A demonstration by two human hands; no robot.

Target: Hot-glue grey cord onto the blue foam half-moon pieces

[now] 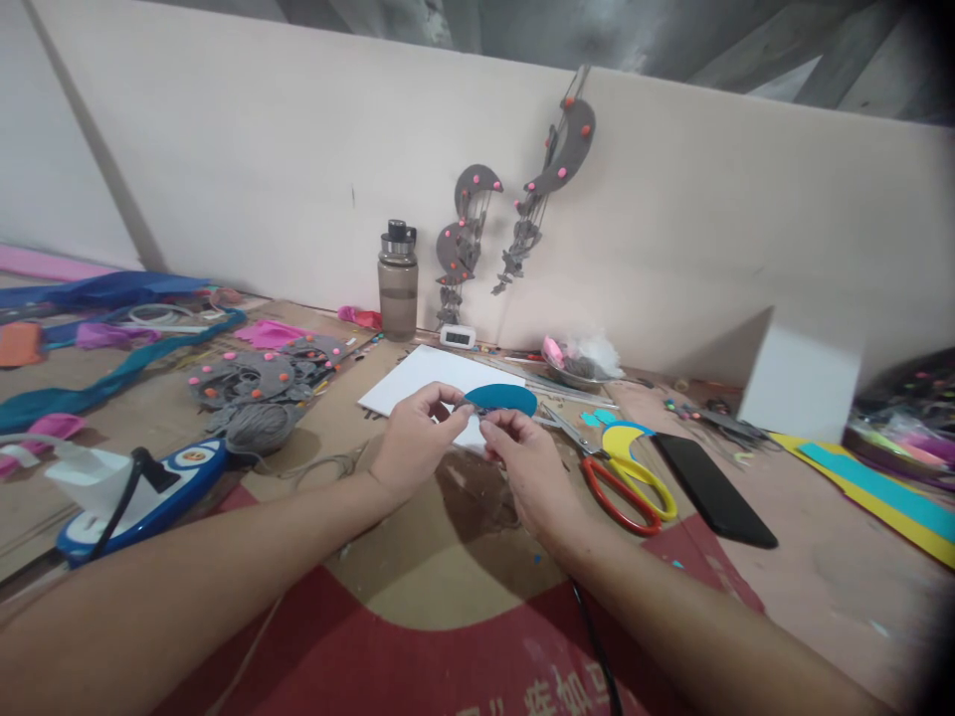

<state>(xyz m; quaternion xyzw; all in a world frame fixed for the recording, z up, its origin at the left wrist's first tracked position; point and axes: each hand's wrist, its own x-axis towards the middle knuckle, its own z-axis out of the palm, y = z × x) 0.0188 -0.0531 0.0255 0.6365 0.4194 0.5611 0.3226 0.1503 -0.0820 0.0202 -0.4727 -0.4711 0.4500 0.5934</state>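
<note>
In front of the white board, my two hands meet with fingertips pinched together. My left hand (423, 438) is closed with thumb and forefinger on a small bit of grey yarn (477, 407). Close beside it, my right hand (528, 459) pinches the same bit; its exact form is mostly hidden by the fingers. Just behind the fingertips shows a rounded blue felt piece (507, 397); whether the fingers touch it I cannot tell. Scissors (627, 487) with red and yellow handles lie right of my right hand, partly over a yellow and blue crescent (625, 436).
A black phone (716, 490) lies at the right. Left are a grey yarn ball (261, 428), decorated grey felt pieces (246, 380) and a blue power strip (198, 462). A bottle (398, 288) and small clock (458, 337) stand by the wall, where grey crescent hangings (571, 149) hang.
</note>
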